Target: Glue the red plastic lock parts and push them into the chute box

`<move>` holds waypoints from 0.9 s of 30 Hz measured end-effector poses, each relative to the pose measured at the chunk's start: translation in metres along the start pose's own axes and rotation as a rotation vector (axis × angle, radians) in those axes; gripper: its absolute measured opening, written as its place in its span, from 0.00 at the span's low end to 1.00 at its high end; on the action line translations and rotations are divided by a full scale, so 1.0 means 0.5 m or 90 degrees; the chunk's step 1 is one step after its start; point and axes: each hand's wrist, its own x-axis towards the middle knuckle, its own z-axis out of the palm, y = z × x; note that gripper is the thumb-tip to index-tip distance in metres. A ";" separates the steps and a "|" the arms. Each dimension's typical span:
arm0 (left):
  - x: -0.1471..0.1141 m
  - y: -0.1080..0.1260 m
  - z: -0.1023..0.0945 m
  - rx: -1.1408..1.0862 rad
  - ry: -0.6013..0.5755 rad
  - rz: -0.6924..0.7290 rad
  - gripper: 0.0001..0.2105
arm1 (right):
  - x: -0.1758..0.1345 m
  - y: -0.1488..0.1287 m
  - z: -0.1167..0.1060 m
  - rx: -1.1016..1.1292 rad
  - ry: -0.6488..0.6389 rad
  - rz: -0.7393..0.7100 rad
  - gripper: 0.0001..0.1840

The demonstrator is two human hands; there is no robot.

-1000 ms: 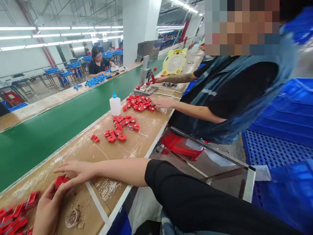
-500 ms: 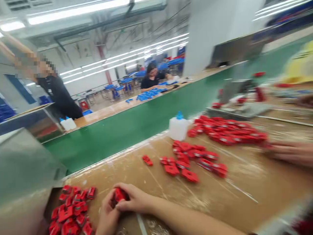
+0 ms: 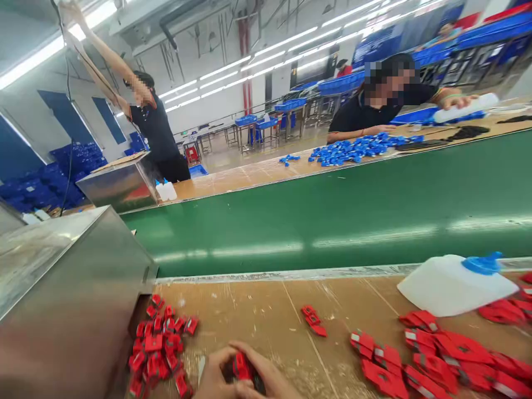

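Left hand (image 3: pixel 215 373) and right hand (image 3: pixel 266 373) curl closed round one red part (image 3: pixel 240 366).
Spread earlier, the right hand now likely helps steady it.

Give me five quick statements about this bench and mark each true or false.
1. The left grip and right grip are around a red part. True.
2. The white bottle's cap is red. False: the bottle has a blue cap.
3. A green belt runs between two benches. True.
4. The pile beside the near metal box is blue. False: that pile is red.
5. Blue pieces lie on the far bench. True.
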 end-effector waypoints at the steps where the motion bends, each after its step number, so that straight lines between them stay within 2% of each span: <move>1: -0.008 0.014 0.007 0.004 0.016 0.028 0.26 | -0.005 -0.005 0.000 -0.008 -0.010 -0.007 0.43; 3: -0.023 0.041 0.016 0.026 0.027 0.063 0.24 | -0.012 -0.009 0.004 -0.030 -0.015 -0.052 0.42; 5: -0.033 0.056 0.018 0.023 -0.005 0.091 0.25 | -0.014 -0.002 0.010 -0.060 -0.015 -0.135 0.39; 7: -0.040 0.055 0.014 0.006 -0.009 0.106 0.27 | -0.011 0.013 0.013 -0.107 -0.016 -0.218 0.36; 10: -0.047 0.038 0.009 0.005 -0.017 0.129 0.27 | -0.004 0.036 0.007 -0.211 -0.020 -0.295 0.29; 13: -0.071 0.037 0.009 0.019 -0.038 0.161 0.26 | -0.005 0.026 0.001 -0.311 0.043 -0.366 0.24; 15: -0.110 0.049 0.000 0.072 -0.015 0.210 0.26 | -0.020 -0.003 0.003 -0.372 0.096 -0.385 0.23; 18: -0.211 0.066 -0.049 0.233 0.100 0.306 0.24 | -0.076 -0.049 0.003 -0.480 0.128 -0.345 0.25; 20: -0.300 0.062 -0.106 0.420 0.220 0.368 0.18 | -0.142 -0.060 -0.008 -0.541 0.135 -0.303 0.25; 22: -0.392 0.046 -0.173 0.586 0.312 0.404 0.13 | -0.224 -0.046 -0.033 -0.594 0.148 -0.267 0.24; 25: -0.494 0.017 -0.252 0.755 0.426 0.356 0.11 | -0.340 0.007 -0.093 -0.679 0.185 -0.237 0.26; 27: -0.513 0.009 -0.270 0.837 0.421 0.321 0.14 | -0.391 0.040 -0.137 -0.742 0.228 -0.229 0.27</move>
